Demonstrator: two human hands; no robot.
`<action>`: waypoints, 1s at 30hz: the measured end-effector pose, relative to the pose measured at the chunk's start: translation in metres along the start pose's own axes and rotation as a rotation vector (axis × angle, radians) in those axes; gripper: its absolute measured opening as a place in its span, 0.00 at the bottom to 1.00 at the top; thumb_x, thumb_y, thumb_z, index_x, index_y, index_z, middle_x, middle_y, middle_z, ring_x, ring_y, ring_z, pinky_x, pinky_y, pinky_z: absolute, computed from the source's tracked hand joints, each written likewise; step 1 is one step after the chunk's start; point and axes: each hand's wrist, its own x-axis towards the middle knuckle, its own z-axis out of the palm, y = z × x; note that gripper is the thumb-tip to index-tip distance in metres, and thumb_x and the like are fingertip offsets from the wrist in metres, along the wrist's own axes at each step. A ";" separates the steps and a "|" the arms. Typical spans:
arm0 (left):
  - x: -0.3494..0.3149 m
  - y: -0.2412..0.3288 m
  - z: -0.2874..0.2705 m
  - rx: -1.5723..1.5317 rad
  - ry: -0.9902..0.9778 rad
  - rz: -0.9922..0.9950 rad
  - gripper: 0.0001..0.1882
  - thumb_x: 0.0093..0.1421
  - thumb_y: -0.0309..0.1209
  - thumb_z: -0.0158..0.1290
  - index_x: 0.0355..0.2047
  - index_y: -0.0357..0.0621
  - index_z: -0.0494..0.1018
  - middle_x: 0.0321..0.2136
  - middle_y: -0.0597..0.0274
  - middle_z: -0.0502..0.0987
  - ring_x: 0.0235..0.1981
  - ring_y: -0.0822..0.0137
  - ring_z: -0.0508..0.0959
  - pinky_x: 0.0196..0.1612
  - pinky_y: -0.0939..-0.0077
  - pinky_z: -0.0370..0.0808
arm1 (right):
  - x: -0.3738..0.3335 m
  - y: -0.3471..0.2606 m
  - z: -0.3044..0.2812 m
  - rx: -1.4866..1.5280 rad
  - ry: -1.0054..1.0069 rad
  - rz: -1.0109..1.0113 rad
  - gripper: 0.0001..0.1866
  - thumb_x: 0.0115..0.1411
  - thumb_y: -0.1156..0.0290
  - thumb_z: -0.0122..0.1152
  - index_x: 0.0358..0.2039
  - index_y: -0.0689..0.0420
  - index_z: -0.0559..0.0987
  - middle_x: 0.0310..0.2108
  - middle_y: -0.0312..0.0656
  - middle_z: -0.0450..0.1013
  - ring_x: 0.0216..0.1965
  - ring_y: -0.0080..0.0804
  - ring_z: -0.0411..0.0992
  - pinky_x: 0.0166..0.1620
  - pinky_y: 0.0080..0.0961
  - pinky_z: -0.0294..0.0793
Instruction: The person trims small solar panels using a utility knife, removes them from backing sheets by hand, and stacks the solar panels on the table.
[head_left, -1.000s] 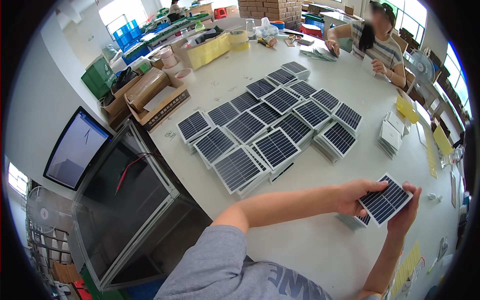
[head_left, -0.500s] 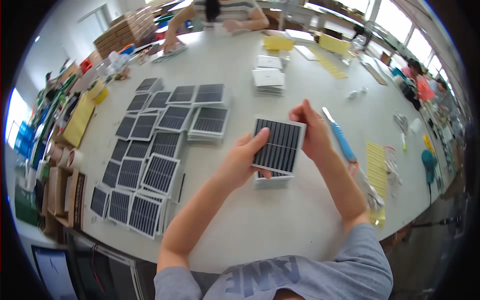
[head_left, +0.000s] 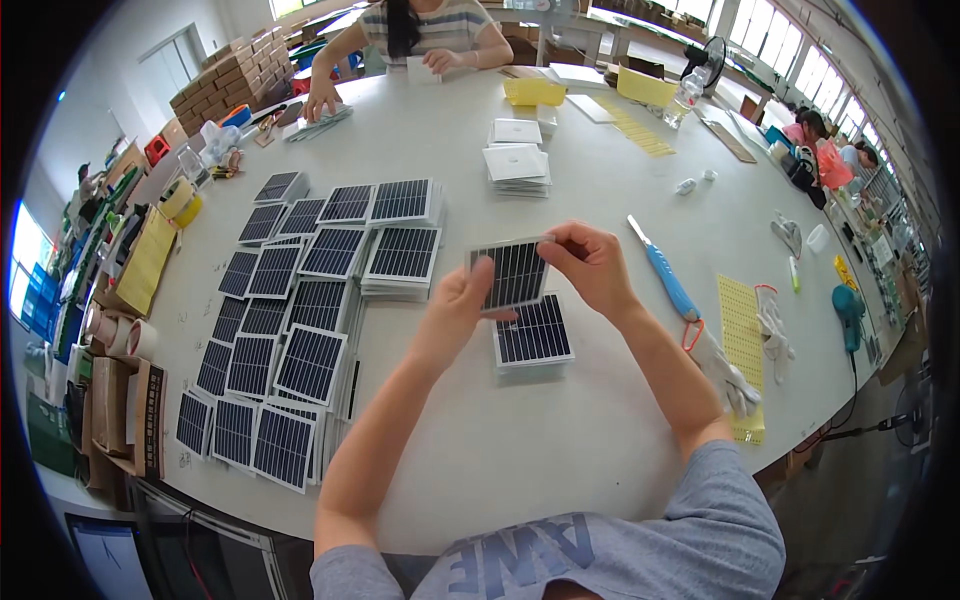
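Note:
Over the middle of the table I hold a small square solar panel (head_left: 516, 274), dark with pale lines and a thin light rim. My left hand (head_left: 460, 308) grips its left side, thumb on the dark face and fingers underneath. At the upper right corner, my right hand (head_left: 592, 264) pinches the panel between thumb and fingertips. A short stack of solar panels (head_left: 536, 334) lies just below and to the right, partly covered by the held one. Many more panels stand in stacked rows (head_left: 335, 250) to the left.
White square pieces (head_left: 516, 165) are stacked at the far middle. Right of my right hand lie a blue-handled knife (head_left: 668, 280), a yellow sheet (head_left: 740, 350) and white gloves (head_left: 728, 376). Across the table a person's hand (head_left: 322, 98) touches thin pieces. A wooden box (head_left: 150, 410) stands left.
The held panel has shifted left and tilted, uncovering more of the stack beneath. My right hand, earlier at its right edge with fingers raised, now pinches its corner. The view has shifted slightly.

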 end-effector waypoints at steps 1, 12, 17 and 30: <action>0.001 -0.004 -0.004 0.002 0.004 -0.003 0.23 0.71 0.46 0.45 0.51 0.38 0.72 0.43 0.60 0.79 0.41 0.71 0.80 0.37 0.74 0.82 | 0.001 -0.002 0.001 -0.018 0.023 -0.041 0.04 0.60 0.80 0.64 0.36 0.62 0.82 0.28 0.30 0.73 0.30 0.12 0.69 0.32 0.12 0.71; -0.008 0.004 -0.016 0.773 0.077 -0.123 0.48 0.50 0.47 0.68 0.62 0.29 0.58 0.60 0.44 0.64 0.63 0.50 0.64 0.62 0.63 0.66 | 0.017 0.074 -0.032 -0.402 0.103 -0.228 0.09 0.62 0.70 0.63 0.37 0.62 0.84 0.31 0.38 0.78 0.30 0.20 0.75 0.35 0.20 0.76; -0.008 0.012 -0.008 0.856 -0.168 -0.187 0.51 0.47 0.37 0.70 0.67 0.38 0.54 0.61 0.48 0.65 0.63 0.53 0.65 0.63 0.59 0.63 | 0.013 0.084 -0.043 -0.736 -0.050 -0.290 0.10 0.62 0.66 0.64 0.38 0.59 0.84 0.35 0.36 0.78 0.33 0.19 0.74 0.37 0.20 0.74; -0.012 0.013 0.004 0.712 0.048 0.027 0.30 0.47 0.27 0.68 0.51 0.43 0.69 0.50 0.51 0.75 0.57 0.57 0.72 0.59 0.64 0.68 | 0.002 -0.027 -0.043 -0.605 -0.514 0.150 0.16 0.54 0.63 0.72 0.38 0.59 0.81 0.27 0.37 0.72 0.27 0.25 0.70 0.30 0.23 0.69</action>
